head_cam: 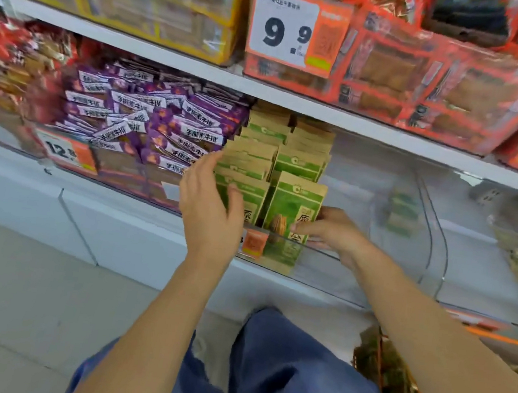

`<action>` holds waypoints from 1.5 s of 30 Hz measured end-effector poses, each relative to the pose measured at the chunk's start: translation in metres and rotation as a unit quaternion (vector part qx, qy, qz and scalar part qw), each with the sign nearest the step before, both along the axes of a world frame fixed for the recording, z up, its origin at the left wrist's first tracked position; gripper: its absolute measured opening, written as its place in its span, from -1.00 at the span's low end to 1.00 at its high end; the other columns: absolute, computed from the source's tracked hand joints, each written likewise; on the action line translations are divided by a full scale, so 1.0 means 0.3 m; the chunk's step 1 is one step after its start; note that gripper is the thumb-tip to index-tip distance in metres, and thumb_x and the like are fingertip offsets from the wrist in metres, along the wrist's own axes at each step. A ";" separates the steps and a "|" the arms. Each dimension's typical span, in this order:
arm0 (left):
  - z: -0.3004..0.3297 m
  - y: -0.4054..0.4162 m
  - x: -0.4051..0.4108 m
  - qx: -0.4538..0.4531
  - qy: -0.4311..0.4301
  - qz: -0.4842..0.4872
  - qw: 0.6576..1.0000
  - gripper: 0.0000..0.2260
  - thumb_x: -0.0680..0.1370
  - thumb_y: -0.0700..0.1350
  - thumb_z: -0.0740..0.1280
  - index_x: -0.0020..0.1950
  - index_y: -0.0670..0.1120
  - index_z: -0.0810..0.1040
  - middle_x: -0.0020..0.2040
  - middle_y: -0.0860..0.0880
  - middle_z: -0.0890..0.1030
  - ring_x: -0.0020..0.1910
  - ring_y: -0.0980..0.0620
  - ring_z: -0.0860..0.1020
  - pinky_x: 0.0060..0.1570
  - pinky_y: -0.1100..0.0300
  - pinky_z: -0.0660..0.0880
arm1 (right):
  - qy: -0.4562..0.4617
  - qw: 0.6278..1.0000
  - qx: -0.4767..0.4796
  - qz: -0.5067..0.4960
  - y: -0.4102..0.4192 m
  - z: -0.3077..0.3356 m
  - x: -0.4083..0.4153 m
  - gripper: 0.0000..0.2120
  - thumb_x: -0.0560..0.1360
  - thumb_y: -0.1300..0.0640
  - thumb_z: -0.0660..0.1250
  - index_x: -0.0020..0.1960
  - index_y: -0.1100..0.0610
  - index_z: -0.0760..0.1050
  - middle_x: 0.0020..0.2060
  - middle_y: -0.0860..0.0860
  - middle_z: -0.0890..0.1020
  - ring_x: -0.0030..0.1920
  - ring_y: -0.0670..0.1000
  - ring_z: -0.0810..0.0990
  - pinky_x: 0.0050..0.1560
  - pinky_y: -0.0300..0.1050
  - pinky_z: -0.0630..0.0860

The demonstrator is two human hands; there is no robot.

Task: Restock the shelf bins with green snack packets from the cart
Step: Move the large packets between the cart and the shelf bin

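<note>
Two rows of green and kraft-brown snack packets (294, 207) stand upright in a clear shelf bin (333, 270) under the white shelf. My left hand (208, 203) is relaxed, its fingers straight against the left side of the left row (242, 165), thumb on the front packet. My right hand (328, 232) grips the right edge of the front packet of the right row, fingers across its face. The cart (398, 376) shows at the lower right with more packets in it.
Purple snack packets (150, 117) fill the bin to the left, behind an orange price tag (67, 150). Red boxes (427, 86) and a 9.9 price sign (288, 30) sit on the shelf above. The bin's right part (396, 213) shows only reflections. My knee (295, 364) is below.
</note>
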State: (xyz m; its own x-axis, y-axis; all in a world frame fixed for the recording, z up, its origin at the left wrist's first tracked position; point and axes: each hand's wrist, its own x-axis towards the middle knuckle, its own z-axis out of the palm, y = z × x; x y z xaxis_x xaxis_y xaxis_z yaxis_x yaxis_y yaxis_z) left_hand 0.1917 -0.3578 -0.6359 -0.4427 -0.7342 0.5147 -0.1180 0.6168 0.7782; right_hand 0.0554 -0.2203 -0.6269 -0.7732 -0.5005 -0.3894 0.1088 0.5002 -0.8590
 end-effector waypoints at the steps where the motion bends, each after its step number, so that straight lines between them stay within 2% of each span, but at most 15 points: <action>1: -0.003 -0.005 0.000 0.004 0.000 0.003 1.000 -0.59 0.55 -0.24 0.25 0.40 -0.16 0.34 0.32 -0.08 0.43 0.32 0.00 0.33 0.27 0.33 0.14 | -0.009 1.000 0.005 -0.010 -0.006 -0.002 -0.004 -0.63 0.38 0.30 0.49 0.16 0.25 0.52 -0.05 0.08 0.64 -0.17 -0.08 0.60 -0.37 -0.37 0.52; 5: -0.011 -0.015 -0.003 0.009 0.001 0.012 1.000 -0.58 0.55 -0.22 0.25 0.41 -0.15 0.34 0.31 -0.06 0.43 0.30 0.01 0.34 0.25 0.30 0.18 | -0.048 0.998 0.027 0.012 -0.015 -0.018 -0.011 -0.63 0.36 0.33 0.50 0.13 0.26 0.53 -0.02 0.13 0.67 -0.20 -0.07 0.62 -0.34 -0.34 0.53; 8: -0.017 -0.009 -0.007 0.000 0.001 0.006 1.000 -0.60 0.55 -0.23 0.25 0.39 -0.15 0.35 0.28 -0.06 0.45 0.25 0.03 0.35 0.23 0.25 0.24 | -0.039 0.995 0.065 0.070 -0.018 -0.023 -0.002 -0.63 0.35 0.34 0.50 0.15 0.29 0.57 0.00 0.13 0.68 -0.14 -0.03 0.65 -0.14 -0.28 0.59; 13: -0.031 -0.007 -0.014 -0.002 -0.014 0.003 1.000 -0.58 0.56 -0.19 0.22 0.42 -0.16 0.31 0.29 -0.09 0.44 0.27 -0.02 0.36 0.26 0.08 0.34 | -0.017 0.995 0.053 0.081 -0.026 -0.022 0.005 -0.58 0.34 0.35 0.51 0.18 0.20 0.56 0.01 0.08 0.67 -0.13 -0.07 0.63 -0.13 -0.24 0.60; 17: -0.035 -0.003 -0.018 0.003 -0.007 -0.003 1.000 -0.56 0.56 -0.13 0.16 0.44 -0.15 0.29 0.31 -0.09 0.42 0.28 -0.01 0.35 0.28 0.03 0.36 | 0.099 0.992 0.074 0.001 -0.010 -0.038 -0.036 -0.25 0.10 0.15 0.66 0.24 0.09 0.49 0.08 0.05 0.65 0.09 0.06 0.62 0.15 0.07 0.56; 19: -0.037 -0.003 -0.019 0.004 -0.005 -0.003 1.000 -0.56 0.56 -0.12 0.15 0.44 -0.15 0.28 0.32 -0.09 0.42 0.29 -0.01 0.35 0.29 0.00 0.36 | 0.122 0.988 0.091 -0.010 -0.007 -0.056 -0.066 -0.05 -0.08 -0.04 0.64 0.28 0.06 0.42 0.10 0.04 0.64 0.15 0.10 0.59 0.15 0.13 0.55; 21: -0.041 -0.003 -0.018 0.004 -0.004 -0.007 1.000 -0.56 0.56 -0.11 0.14 0.44 -0.15 0.29 0.31 -0.09 0.42 0.28 -0.01 0.36 0.28 -0.02 0.37 | 0.123 0.987 0.098 -0.013 -0.027 -0.052 -0.069 0.03 -0.15 -0.12 0.61 0.27 0.09 0.36 0.10 0.05 0.61 0.16 0.11 0.57 0.12 0.14 0.56; 23: -0.043 -0.004 -0.016 0.002 -0.003 -0.011 1.000 -0.57 0.56 -0.10 0.14 0.43 -0.15 0.30 0.30 -0.09 0.43 0.27 -0.02 0.37 0.27 -0.02 0.37 | 0.105 0.989 0.099 -0.025 -0.066 -0.024 -0.037 -0.09 0.05 0.00 0.66 0.26 0.17 0.29 0.12 0.08 0.55 0.17 0.12 0.55 0.11 0.11 0.56; 25: -0.047 -0.007 -0.015 0.001 -0.006 -0.012 1.000 -0.57 0.56 -0.11 0.14 0.43 -0.16 0.30 0.30 -0.10 0.43 0.27 -0.03 0.37 0.27 -0.03 0.37 | 0.049 0.993 0.096 -0.041 -0.103 -0.022 -0.022 -0.21 0.24 0.12 0.62 0.28 0.21 0.22 0.10 0.07 0.48 0.17 0.08 0.52 0.04 -0.01 0.58; 27: -0.049 -0.009 -0.013 0.000 -0.011 -0.012 1.000 -0.57 0.56 -0.11 0.14 0.43 -0.16 0.30 0.31 -0.11 0.43 0.28 -0.03 0.36 0.28 -0.01 0.36 | 0.023 0.994 0.098 -0.041 -0.124 -0.031 -0.016 -0.27 0.27 0.11 0.61 0.27 0.21 0.26 0.09 0.05 0.50 0.12 0.04 0.53 -0.09 -0.08 0.56; 31: -0.049 -0.010 -0.014 0.003 -0.011 -0.015 1.000 -0.57 0.55 -0.11 0.15 0.42 -0.17 0.31 0.31 -0.11 0.42 0.28 -0.04 0.36 0.27 -0.01 0.36 | -0.006 0.997 0.076 -0.009 -0.115 -0.042 -0.015 -0.61 0.33 0.16 0.56 0.10 0.12 0.51 0.09 0.05 0.61 0.10 0.05 0.57 -0.07 -0.12 0.57; 33: -0.049 -0.011 -0.020 0.004 -0.011 -0.012 1.000 -0.57 0.55 -0.11 0.14 0.41 -0.17 0.31 0.31 -0.12 0.42 0.28 -0.05 0.37 0.26 -0.02 0.36 | -0.032 0.998 0.044 -0.010 -0.105 -0.031 -0.012 -0.66 0.37 0.19 0.52 0.10 0.11 0.53 0.08 0.03 0.63 0.07 0.03 0.57 -0.15 -0.18 0.55; 35: -0.049 -0.009 -0.026 0.007 -0.012 -0.009 1.000 -0.57 0.55 -0.11 0.14 0.41 -0.17 0.32 0.31 -0.12 0.42 0.28 -0.05 0.37 0.26 -0.03 0.37 | -0.039 0.999 0.035 -0.006 -0.096 -0.022 -0.009 -0.64 0.38 0.16 0.51 0.14 0.10 0.53 0.10 0.01 0.63 0.01 -0.02 0.58 -0.09 -0.18 0.56; 40: -0.048 -0.008 -0.026 0.011 -0.008 -0.012 1.000 -0.57 0.54 -0.12 0.15 0.41 -0.18 0.33 0.32 -0.12 0.42 0.28 -0.05 0.37 0.26 -0.04 0.37 | 0.025 0.997 0.070 0.018 -0.081 -0.015 -0.002 -0.60 0.40 -0.11 0.46 0.15 0.02 0.46 0.10 -0.02 0.52 0.15 0.02 0.47 0.13 -0.07 0.50; 45: -0.047 -0.008 -0.024 0.008 -0.010 -0.011 1.000 -0.57 0.55 -0.12 0.15 0.42 -0.18 0.32 0.32 -0.12 0.42 0.29 -0.04 0.36 0.28 -0.03 0.36 | 0.145 0.988 0.053 0.016 -0.101 -0.021 0.009 -0.68 0.45 -0.15 0.39 0.13 -0.01 0.57 0.09 0.01 0.62 0.11 0.04 0.56 0.19 -0.01 0.51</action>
